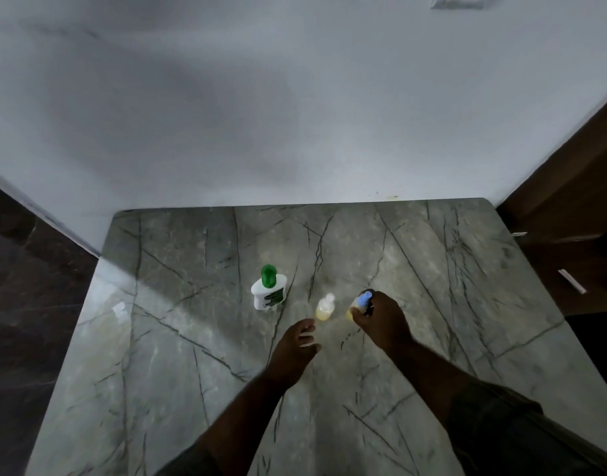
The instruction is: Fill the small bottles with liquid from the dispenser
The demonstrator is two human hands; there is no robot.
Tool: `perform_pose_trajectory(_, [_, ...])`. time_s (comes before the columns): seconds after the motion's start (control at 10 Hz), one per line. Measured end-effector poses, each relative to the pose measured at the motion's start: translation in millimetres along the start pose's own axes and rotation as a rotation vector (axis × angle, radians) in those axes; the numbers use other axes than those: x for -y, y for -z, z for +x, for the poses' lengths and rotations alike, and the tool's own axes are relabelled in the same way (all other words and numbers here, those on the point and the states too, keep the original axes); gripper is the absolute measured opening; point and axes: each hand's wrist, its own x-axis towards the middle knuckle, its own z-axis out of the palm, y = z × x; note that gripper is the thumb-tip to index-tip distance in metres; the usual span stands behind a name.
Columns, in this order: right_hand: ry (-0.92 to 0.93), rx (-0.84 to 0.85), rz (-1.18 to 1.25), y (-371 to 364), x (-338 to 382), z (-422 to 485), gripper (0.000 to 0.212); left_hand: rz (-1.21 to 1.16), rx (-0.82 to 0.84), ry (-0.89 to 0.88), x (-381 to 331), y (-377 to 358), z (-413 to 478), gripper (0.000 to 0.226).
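Bottles are the point here — two small ones stand on the marble table point(178, 338), and both already show yellowish liquid in their lower part. Taking the dispenser point(268, 292) as landmark: it is the white container with the green top, upright near the middle of the table. Just right of it, and a little nearer the person, stands the clear bottle point(325, 308) with a pale cap, free of any hand. Farther right of the dispenser again is the blue-capped bottle point(360, 305), and the right hand point(381, 319) is closed around it from its far right side, fingers wrapped on the body below the cap; the blur does not let me say whether it rests on the table or is just lifted. The left hand point(297, 341) hovers nearer the person than the dispenser and just below the clear bottle, fingers loosely spread and holding nothing. As a judgement, the filling looks largely done — both bottles carry liquid and appear capped, while the dispenser stands untouched. How full they are meant to be I cannot tell; what remains may be only topping up or setting the blue-capped one down.
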Motion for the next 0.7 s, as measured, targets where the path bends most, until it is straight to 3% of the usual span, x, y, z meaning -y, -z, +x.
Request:
perform_pose_trajectory(0.5, [0.038, 0.128, -0.122, -6.7, -24.6, 34.9, 0.021, 0.051, -0.024, 0.031, 28.8, 7.8, 0.5, 0.051])
perform_pose_trajectory(0.6, [0.075, 0.128, -0.149, -8.7, -30.4, 37.1, 0.024, 0.015, -0.032, 0.03, 32.0, 7.4, 2.9, 0.049])
perform_pose_trajectory(0.7, [0.028, 0.191, -0.119, -10.1, -34.6, 34.1, 0.051, 0.011, -0.061, 0.034, 33.6, 4.8, 4.0, 0.048])
